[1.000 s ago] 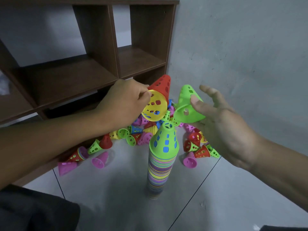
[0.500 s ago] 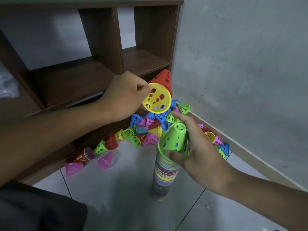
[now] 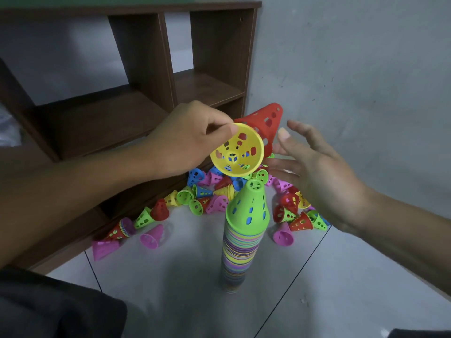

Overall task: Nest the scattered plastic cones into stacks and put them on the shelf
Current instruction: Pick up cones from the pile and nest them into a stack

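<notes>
1. Since half a second earlier, the right hand (image 3: 314,174) had let go of the green cone (image 3: 247,206), left it capping the tall stack (image 3: 240,250), and risen to the middle right of the frame, fingers spread and holding nothing.
2. At centre frame the left hand (image 3: 190,140) pinched the rim of a yellow cone (image 3: 237,152) nested inside a red cone (image 3: 264,123).
3. That pair lay tilted: its long axis ran from lower left to upper right, the wide mouth facing the camera, the narrow tip aimed at the wall in the upper right.
4. The stack stood upright on the floor (image 3: 170,276) at lower centre, tip up, just below the held pair.
5. Loose cones (image 3: 207,191) lay heaped behind it, under the shelf (image 3: 97,118) at upper left.
6. Judged risk: the stack was tall and narrow, so a sideways knock or a skewed drop of the pair could topple it.
7. A rim pinch alone might also let the red cone slip off.
</notes>
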A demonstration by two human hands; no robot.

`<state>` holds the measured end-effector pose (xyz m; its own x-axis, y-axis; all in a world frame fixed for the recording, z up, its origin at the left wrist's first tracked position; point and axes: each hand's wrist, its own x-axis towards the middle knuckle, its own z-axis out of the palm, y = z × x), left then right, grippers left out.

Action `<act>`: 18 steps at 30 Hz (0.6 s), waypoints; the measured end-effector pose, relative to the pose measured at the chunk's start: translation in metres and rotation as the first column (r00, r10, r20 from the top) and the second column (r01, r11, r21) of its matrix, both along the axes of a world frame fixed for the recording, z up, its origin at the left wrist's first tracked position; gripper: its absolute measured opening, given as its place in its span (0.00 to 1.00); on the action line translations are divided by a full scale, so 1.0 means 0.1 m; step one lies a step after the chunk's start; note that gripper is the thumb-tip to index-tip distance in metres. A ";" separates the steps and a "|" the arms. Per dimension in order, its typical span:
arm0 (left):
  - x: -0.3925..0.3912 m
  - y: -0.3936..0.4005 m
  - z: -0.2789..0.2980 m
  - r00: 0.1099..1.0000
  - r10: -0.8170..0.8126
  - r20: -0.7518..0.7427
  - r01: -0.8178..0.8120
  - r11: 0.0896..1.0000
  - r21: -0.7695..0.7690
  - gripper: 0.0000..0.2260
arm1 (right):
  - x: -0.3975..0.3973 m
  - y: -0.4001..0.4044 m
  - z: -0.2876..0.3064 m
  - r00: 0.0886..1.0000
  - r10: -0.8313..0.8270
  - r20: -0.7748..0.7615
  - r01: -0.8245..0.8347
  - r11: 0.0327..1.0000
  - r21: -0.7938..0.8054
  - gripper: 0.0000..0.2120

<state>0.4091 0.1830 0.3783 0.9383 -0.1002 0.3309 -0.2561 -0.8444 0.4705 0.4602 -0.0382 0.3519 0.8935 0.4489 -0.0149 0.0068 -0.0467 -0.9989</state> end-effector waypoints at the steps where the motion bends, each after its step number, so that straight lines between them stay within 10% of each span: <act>1: -0.01 -0.01 0.02 1.000 -0.017 0.021 0.016 1.000 0.026 0.18 | 0.03 0.00 0.02 0.999 0.027 -0.022 -0.026 0.999 0.024 0.33; 18: -0.04 -0.12 0.15 0.966 -0.135 0.218 0.118 0.989 0.089 0.12 | 0.16 -0.11 0.17 0.982 0.147 -0.118 -0.120 0.970 0.210 0.14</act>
